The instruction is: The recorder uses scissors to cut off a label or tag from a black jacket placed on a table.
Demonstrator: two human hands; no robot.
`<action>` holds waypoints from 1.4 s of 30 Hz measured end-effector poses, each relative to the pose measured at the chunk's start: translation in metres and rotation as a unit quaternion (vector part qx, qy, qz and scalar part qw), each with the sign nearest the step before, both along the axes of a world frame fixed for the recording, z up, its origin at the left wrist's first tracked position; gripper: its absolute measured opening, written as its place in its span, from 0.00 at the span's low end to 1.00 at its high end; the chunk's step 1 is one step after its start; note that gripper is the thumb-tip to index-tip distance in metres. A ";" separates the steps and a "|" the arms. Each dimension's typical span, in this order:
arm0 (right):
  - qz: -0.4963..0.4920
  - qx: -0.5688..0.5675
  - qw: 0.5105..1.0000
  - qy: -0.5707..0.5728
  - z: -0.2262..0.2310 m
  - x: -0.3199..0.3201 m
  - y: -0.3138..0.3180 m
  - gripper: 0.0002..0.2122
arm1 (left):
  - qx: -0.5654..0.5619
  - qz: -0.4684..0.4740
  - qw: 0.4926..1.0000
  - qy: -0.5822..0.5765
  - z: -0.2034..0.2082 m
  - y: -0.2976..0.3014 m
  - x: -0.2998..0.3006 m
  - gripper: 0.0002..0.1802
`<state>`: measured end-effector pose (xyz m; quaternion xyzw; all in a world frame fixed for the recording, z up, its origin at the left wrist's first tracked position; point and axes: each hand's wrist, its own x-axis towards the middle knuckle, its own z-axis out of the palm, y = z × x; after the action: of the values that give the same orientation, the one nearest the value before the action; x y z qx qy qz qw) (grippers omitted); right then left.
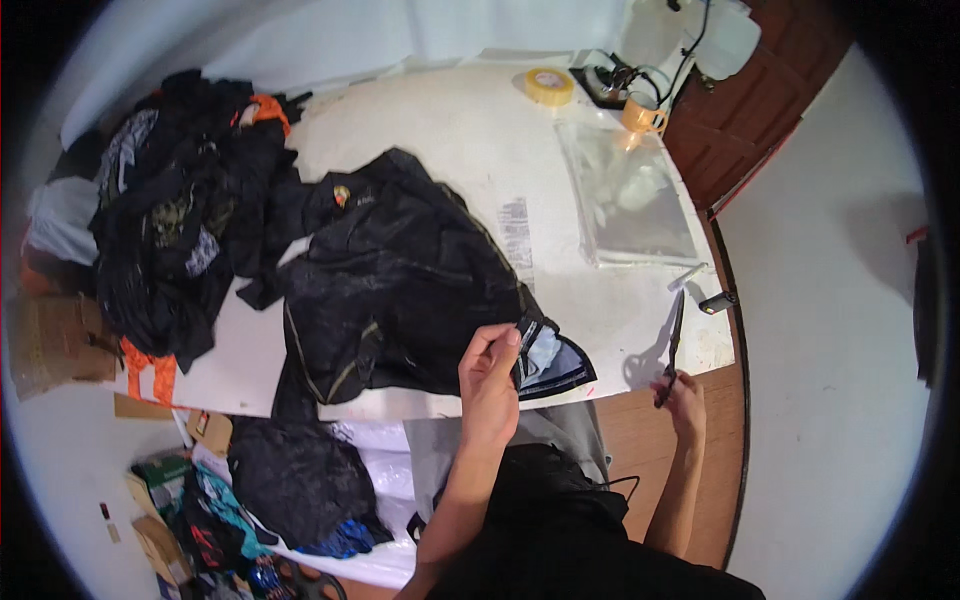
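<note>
A black garment (400, 260) with pale yellow seams and a small badge lies spread on the white table. My left hand (490, 380) is closed on its hem at the near right end, thumb and fingers pinching the cloth. Beside that hand the hem is turned back, and a light blue lining (543, 355) shows. Over the table's right front edge, my right hand (685, 400) grips black scissors (676, 325) by the handles. Their blades point away from me, and a shadow falls on the tabletop left of them.
A heap of dark clothes (180, 220) covers the table's left end. Transparent plastic bags (640, 200) lie at the right, with a tape roll (549, 86) and orange mug (643, 113) behind. A small black object (717, 302) sits by the right edge. More clothes (300, 485) lie below.
</note>
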<state>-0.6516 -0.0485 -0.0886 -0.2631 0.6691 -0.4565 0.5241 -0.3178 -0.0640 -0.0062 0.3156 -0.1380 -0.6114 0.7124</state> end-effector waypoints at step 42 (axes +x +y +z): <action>0.267 -0.546 0.516 0.604 0.126 0.063 -0.004 0.21 | -0.082 -0.005 0.996 0.029 0.048 0.032 0.012 0.15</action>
<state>-0.5883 -0.0528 0.0370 -0.8764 0.3418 -0.3017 -0.1554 -0.3057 -0.0323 0.0417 0.2373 -0.1685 -0.6104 0.7367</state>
